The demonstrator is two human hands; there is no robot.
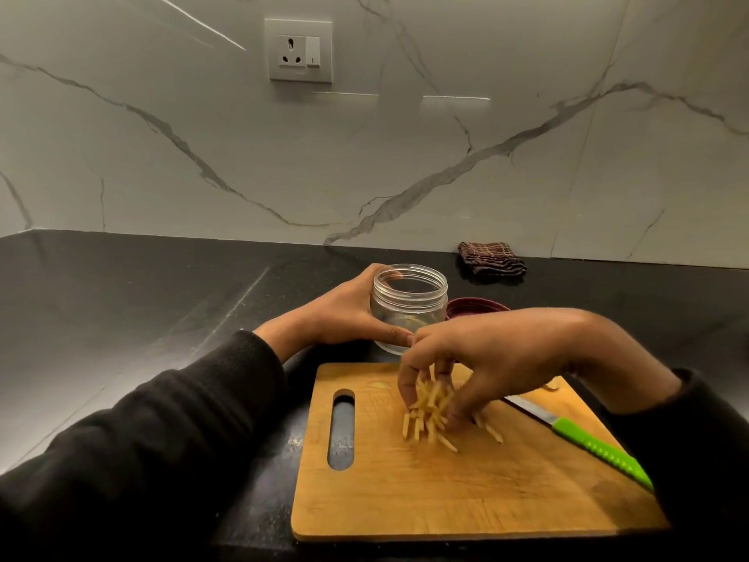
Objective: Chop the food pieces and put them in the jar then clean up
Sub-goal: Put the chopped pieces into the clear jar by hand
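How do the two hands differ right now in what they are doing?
The left hand wraps the clear jar on the counter; the right hand pinches food sticks over the cutting board. Left fingers lie sideways; right fingers point down. Both wear dark sleeves.

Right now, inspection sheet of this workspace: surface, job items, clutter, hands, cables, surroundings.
Surface: black stone counter, wooden cutting board on it.
Job's things: clear jar upright, lid off, beyond the board; pale food sticks on the board; green-handled knife lying on the board; dark red lid beside the jar.
Clutter: folded checked cloth by the wall.
Grippers: left hand grips the jar; right hand pinches a bunch of sticks.
Cables: nothing seen.
Surroundings: marble-pattern wall, wall socket with switch.
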